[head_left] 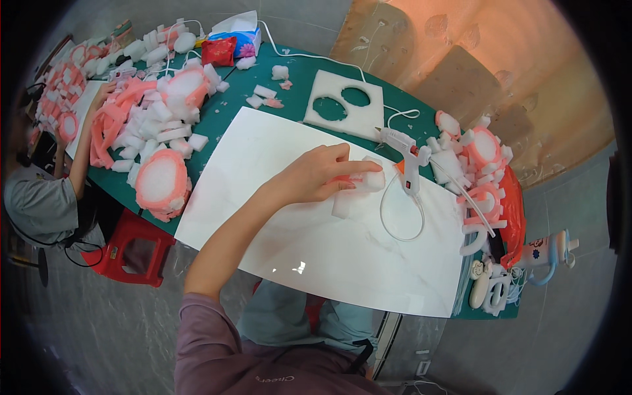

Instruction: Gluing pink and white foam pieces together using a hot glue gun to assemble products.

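From the lower left my left arm reaches over a glossy white board [289, 243]. My left hand [313, 172] is closed, thumb and fingers gripping a small white foam piece [372, 178] with some pink showing beside the fingers. Part of the piece is hidden by the hand. A pale block-like shape [342, 205] shows just below it; I cannot tell whether the two are joined. Right of the hand is a white glue gun [409, 158], a long translucent glue stick [464, 196] sticking out of its back. My right hand is out of view.
A white foam sheet [320, 84] with two round holes lies behind the board. Pink-and-white foam pieces are heaped left [162, 179] and right [484, 146]. A red packet [218, 51] and tissue pack [238, 31] stand at the back. At far left sits another person [43, 204] near a red stool [135, 247].
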`<act>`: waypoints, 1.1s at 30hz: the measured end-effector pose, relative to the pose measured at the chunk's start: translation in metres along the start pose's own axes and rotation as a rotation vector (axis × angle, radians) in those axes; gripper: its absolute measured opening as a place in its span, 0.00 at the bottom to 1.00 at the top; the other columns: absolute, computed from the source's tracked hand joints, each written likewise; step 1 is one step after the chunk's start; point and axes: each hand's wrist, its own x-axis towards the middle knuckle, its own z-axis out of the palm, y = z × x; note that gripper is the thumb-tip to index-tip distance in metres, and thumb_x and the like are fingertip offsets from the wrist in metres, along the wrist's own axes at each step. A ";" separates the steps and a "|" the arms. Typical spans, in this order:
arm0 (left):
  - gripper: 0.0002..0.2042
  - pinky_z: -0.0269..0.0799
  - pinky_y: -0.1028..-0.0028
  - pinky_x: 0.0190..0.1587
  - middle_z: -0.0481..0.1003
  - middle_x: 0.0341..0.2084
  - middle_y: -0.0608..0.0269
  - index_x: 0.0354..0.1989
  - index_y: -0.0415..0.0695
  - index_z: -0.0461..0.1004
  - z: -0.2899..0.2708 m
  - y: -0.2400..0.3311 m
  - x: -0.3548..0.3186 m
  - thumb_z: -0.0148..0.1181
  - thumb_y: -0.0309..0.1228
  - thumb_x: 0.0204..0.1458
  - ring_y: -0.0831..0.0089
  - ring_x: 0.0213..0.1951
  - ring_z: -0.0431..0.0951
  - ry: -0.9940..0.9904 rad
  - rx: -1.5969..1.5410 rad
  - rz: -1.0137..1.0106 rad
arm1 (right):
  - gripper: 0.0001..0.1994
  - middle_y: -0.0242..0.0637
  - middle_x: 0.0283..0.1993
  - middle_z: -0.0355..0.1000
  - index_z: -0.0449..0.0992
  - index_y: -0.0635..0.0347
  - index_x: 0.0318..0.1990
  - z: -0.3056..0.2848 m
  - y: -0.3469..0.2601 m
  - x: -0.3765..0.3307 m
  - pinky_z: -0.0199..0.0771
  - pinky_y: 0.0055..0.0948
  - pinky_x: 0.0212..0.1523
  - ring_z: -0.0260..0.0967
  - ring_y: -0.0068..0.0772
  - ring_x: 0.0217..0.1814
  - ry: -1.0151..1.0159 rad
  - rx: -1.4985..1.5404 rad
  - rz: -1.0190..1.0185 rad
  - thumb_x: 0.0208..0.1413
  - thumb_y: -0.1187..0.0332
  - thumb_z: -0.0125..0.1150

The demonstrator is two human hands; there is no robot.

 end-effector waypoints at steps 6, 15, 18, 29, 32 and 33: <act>0.24 0.63 0.72 0.32 0.62 0.24 0.64 0.51 0.66 0.67 -0.001 0.000 0.000 0.59 0.28 0.44 0.68 0.26 0.65 -0.004 0.023 0.030 | 0.10 0.49 0.31 0.73 0.74 0.65 0.32 -0.011 -0.003 -0.003 0.70 0.37 0.34 0.72 0.49 0.35 -0.033 -0.035 -0.020 0.47 0.68 0.52; 0.24 0.63 0.73 0.32 0.62 0.24 0.64 0.51 0.67 0.67 -0.002 0.002 -0.001 0.59 0.28 0.45 0.68 0.25 0.64 -0.026 0.022 0.007 | 0.10 0.49 0.31 0.73 0.74 0.65 0.33 -0.018 -0.009 -0.014 0.70 0.37 0.35 0.72 0.49 0.36 -0.090 -0.067 -0.043 0.48 0.68 0.52; 0.24 0.63 0.73 0.32 0.61 0.23 0.64 0.51 0.66 0.68 -0.001 0.002 -0.001 0.59 0.28 0.44 0.69 0.25 0.64 -0.020 0.008 0.009 | 0.10 0.48 0.32 0.73 0.74 0.65 0.33 -0.021 -0.012 -0.015 0.70 0.37 0.35 0.72 0.49 0.36 -0.107 -0.082 -0.055 0.48 0.68 0.52; 0.23 0.63 0.73 0.32 0.63 0.24 0.64 0.51 0.65 0.68 -0.002 0.004 -0.002 0.59 0.28 0.45 0.68 0.26 0.64 -0.006 0.004 0.025 | 0.10 0.48 0.32 0.73 0.74 0.64 0.34 -0.040 -0.022 -0.016 0.70 0.37 0.36 0.72 0.49 0.36 -0.180 -0.153 -0.100 0.48 0.67 0.52; 0.23 0.63 0.73 0.32 0.63 0.24 0.64 0.51 0.65 0.68 -0.002 0.004 -0.002 0.59 0.28 0.45 0.68 0.26 0.64 0.004 -0.002 0.029 | 0.10 0.48 0.33 0.73 0.74 0.64 0.35 -0.043 -0.025 -0.016 0.70 0.36 0.36 0.72 0.49 0.36 -0.202 -0.166 -0.111 0.48 0.67 0.52; 0.23 0.63 0.73 0.32 0.63 0.24 0.64 0.51 0.65 0.68 -0.002 0.004 -0.002 0.59 0.28 0.45 0.68 0.26 0.64 0.014 -0.013 0.031 | 0.10 0.48 0.33 0.73 0.74 0.64 0.35 -0.043 -0.026 -0.016 0.70 0.36 0.36 0.72 0.48 0.36 -0.210 -0.170 -0.115 0.48 0.67 0.52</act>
